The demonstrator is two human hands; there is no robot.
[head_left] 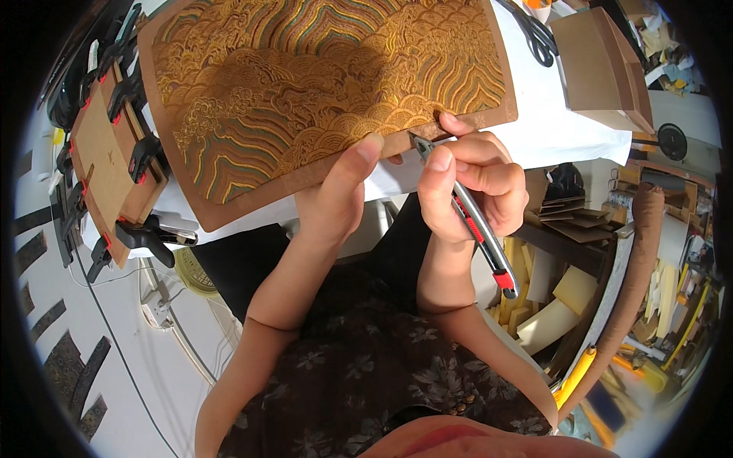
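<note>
A: From the head view, where is the brocade panel (328, 95)?
B: Over the table (580, 145), its lower side along the near edge of the white cover. I can't tell how much of it rests there.

A: And the grips?
B: The left hand (336, 187) pinches the panel's near border, thumb on top, fingers partly hidden beneath. The right hand (481, 183) grasps a utility knife (475, 219) like a pen, with one fingertip on the border. The blade (419, 142) points at that border; whether it touches, I can't make out.

A: What worries you?
B: The left thumb, mainly. It sits just beside the blade, so a slip toward the left could nick it. If the panel shifted in that pinch, I'd expect the tip to stray and score the gold pattern.

A: Anything around it?
B: A brown carton (595, 65) by the table's right edge, and boards (114, 145) held in black clamps (145, 156) by the left one. Both look clear of the knife.
</note>
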